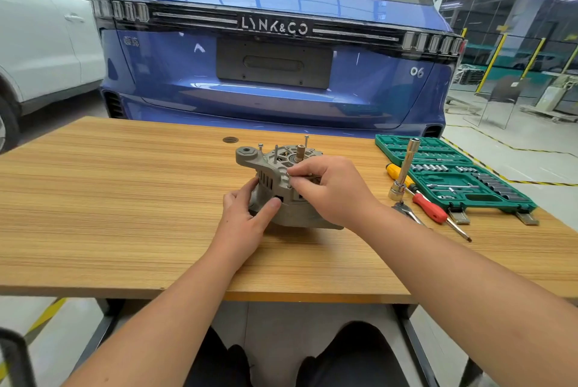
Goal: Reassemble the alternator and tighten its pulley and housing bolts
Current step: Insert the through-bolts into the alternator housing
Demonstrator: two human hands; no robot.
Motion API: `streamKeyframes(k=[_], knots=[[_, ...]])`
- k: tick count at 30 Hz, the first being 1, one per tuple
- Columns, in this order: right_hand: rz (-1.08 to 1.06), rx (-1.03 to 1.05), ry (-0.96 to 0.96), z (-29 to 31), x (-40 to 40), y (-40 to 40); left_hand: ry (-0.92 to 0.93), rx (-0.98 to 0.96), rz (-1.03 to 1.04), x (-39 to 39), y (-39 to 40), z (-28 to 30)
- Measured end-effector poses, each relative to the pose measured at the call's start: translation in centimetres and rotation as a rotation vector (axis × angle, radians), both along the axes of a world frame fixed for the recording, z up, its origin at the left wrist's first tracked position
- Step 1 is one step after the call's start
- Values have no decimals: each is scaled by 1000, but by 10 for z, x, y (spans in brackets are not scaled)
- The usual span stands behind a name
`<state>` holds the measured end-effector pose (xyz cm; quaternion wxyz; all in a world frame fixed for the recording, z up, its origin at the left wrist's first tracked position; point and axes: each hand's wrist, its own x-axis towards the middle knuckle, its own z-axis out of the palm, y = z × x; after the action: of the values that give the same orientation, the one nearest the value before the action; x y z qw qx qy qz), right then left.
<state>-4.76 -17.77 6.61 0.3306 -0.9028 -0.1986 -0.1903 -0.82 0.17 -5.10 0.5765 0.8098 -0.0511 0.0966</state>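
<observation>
Pinching a small bolt between thumb and fingertips, your right hand sits over the near edge of the alternator; the bolt's far end is hidden by your fingers, so whether it has already entered its hole cannot be told. Your left hand braces the casing from the left, thumb pressed against the side wall and fingers curled round the far side.

That alternator stands in the middle of the counter, shaft end up, with three long bolts sticking well out of the top, not yet run down. Judge it as a dense, heavy lump of cast metal: stiff, not fragile, but inclined to rock on its rounded base when you push sideways. Hold it low on the plain band of the body, as your left hand does, or by the thick mounting ear at the left. Keep off the upright shaft and the slotted vents, whose edges look sharp.

The bolts are light, smooth and easy to drop, so start each by fingertip.

To your right lie a socket driver standing on end, two screwdrivers, and the open green socket case.
</observation>
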Motion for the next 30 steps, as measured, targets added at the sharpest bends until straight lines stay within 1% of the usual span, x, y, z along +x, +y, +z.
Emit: streamKeyframes(k=[2,8,14,16,18,20,22,30], knots=[[20,-49,8,1,0,-3,-11,2,-5,0,0,0],[-6,-95,49,8,8,1,-6,8,-2,-1,-1,1],[7,2,117,1,6,-4,-7,1,9,-3,-2,3],[46,85,190,-1,6,-10,-5,-7,14,-4,-1,3],[57,257,229,-2,5,-22,4,-52,15,-5,0,3],[3,452,238,-3,6,-36,26,-92,25,-6,2,4],[-83,517,223,-5,6,-48,49,-105,37,-8,3,6],[-328,354,316,-15,13,-90,-69,94,238,-18,0,11]])
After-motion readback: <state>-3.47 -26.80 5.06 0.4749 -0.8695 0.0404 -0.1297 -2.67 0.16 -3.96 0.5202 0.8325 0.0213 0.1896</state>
